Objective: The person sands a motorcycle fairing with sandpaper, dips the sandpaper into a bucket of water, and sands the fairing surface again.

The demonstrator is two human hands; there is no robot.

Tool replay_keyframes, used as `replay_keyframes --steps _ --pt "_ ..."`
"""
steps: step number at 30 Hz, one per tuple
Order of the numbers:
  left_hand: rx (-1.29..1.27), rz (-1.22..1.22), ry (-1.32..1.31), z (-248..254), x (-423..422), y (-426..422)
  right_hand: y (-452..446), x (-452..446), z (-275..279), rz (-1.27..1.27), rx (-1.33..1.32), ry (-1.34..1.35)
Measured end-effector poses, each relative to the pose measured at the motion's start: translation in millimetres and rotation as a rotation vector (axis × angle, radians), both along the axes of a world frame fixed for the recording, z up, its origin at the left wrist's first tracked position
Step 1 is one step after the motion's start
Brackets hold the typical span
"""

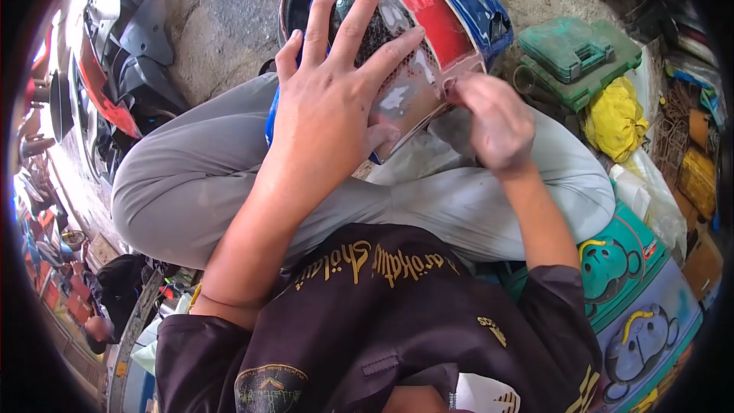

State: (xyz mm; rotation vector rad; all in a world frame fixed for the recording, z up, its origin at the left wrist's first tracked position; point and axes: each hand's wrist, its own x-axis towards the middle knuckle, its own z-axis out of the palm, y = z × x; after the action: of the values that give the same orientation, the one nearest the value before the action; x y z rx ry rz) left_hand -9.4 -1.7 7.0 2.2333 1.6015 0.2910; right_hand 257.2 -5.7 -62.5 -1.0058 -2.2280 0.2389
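Note:
A curved, glossy painted panel in red, blue and dark mesh pattern, like a motorcycle fairing, is tilted over my crossed legs. Across its mesh-patterned face lies my left hand, fingers spread and palm down on the surface. My right hand is closed at the panel's lower right edge, below the red patch. Its fingertips are pressed together against a dull, scuffed strip; whatever they pinch is hidden. Wet-looking patches shine on the panel. Behind it shows the rim of a black basin.
Loose fairing parts are piled at the left. Green plastic cases lie at the right, with a crumpled yellow bag below them. Beside my knee are boxes with cartoon monkey shapes. Wet concrete floor shows at upper left.

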Motion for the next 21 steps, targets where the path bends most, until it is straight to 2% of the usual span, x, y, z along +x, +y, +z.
replay_keyframes --steps 3,5,6,10,14,15,16,19,21 --pt "-0.004 0.001 -0.012 1 0 0 15 16 -11 -0.172 -0.145 0.016" --pt "0.003 -0.001 -0.016 0 0 2 4 0 1 -0.052 -0.013 -0.011" --pt "-0.003 0.005 -0.019 0 0 -1 -1 -9 8 -0.032 -0.031 0.014" --pt "0.000 -0.003 -0.017 0 0 -2 13 17 -12 -0.195 -0.163 0.037" --pt "-0.001 0.019 -0.012 1 0 -2 -6 -7 5 -0.020 -0.032 0.018" --pt "0.002 0.006 -0.015 1 2 -1 6 15 -8 -0.140 -0.082 -0.027" --pt "0.000 0.001 -0.014 1 2 -2 9 17 -12 -0.152 -0.078 -0.023" --pt "0.013 0.009 -0.007 0 0 -2 -2 -5 4 -0.059 -0.021 -0.016" --pt "0.019 0.003 -0.002 -1 2 -2 -3 -3 0 -0.096 -0.061 0.016"
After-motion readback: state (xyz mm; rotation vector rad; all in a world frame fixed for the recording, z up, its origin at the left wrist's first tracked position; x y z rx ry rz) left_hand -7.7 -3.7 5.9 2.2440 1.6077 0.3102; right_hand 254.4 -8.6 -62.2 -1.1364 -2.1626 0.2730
